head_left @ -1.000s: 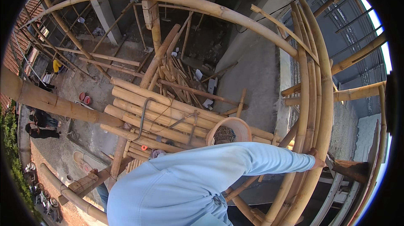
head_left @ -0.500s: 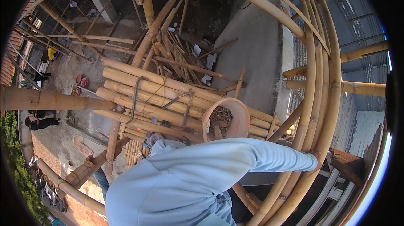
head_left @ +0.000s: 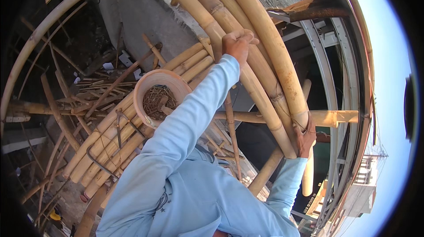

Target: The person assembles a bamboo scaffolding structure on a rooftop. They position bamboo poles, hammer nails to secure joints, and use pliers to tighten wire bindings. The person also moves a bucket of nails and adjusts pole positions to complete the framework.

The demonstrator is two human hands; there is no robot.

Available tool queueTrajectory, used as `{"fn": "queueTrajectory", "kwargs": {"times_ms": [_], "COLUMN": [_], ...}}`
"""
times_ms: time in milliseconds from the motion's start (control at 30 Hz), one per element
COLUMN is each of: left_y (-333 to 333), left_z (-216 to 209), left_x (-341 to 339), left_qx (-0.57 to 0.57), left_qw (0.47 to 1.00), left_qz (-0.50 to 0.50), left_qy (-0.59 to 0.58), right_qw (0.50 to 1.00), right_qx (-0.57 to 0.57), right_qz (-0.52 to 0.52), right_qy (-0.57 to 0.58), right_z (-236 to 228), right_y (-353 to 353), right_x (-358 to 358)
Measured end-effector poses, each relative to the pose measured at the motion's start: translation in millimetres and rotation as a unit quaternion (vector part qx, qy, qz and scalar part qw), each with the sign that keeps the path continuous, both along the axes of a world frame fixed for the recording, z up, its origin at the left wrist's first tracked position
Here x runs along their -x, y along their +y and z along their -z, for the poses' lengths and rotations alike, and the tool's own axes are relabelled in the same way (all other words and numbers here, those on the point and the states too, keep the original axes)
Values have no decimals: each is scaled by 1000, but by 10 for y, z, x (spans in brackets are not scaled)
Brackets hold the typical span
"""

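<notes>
My left hand is closed over one of several long bamboo poles that run side by side as a rail. Lower down, my right hand curls round the rail's pole near its end, its fingers partly hidden. Thin dark wire binds the poles just above that hand. Beside my left forearm stands an orange-pink bucket with small brown pieces in it. Both arms wear light blue sleeves.
The bucket rests on a platform of bamboo poles, where a bent metal bar lies. A crosswise bamboo pole passes beneath the rail. Scrap wood is heaped below at the left; metal roof framing stands at the right.
My view has swung to the right, so the rail and bucket appear farther left. Two hands now show on the rail poles, where one showed before.
</notes>
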State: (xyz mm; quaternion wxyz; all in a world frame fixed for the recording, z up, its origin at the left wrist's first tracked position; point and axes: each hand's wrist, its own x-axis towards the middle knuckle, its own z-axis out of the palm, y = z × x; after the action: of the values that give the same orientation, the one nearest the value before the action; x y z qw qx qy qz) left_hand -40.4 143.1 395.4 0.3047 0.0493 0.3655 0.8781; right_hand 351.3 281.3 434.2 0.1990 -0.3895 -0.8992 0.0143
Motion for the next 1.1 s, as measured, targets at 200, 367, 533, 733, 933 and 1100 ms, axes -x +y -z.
{"fn": "queueTrajectory", "kwargs": {"times_ms": [200,367,533,733,933,1100], "left_y": [-333,-578,-285,347,655,716], "left_z": [-56,206,-195,-585,-891,-816], "left_x": [-144,-415,-631,-398,-368,-267], "left_qx": [-25,94,266,333,299,258], "left_qw": [997,972,585,284,306,332], "left_qz": [65,37,-51,71,86,26], "left_qy": [10,214,764,896,900,907], "right_qw": [998,986,978,940,868,775], "right_qx": [-49,-101,-15,150,203,184], "right_qz": [37,-80,-148,-128,-126,-269], "right_qy": [-19,102,144,277,434,541], "right_z": [-65,60,86,51,-113,-823], "right_y": [-217,-666,-937,-804,-1198,-1242], "right_x": [37,342,666,808,772,268]}}
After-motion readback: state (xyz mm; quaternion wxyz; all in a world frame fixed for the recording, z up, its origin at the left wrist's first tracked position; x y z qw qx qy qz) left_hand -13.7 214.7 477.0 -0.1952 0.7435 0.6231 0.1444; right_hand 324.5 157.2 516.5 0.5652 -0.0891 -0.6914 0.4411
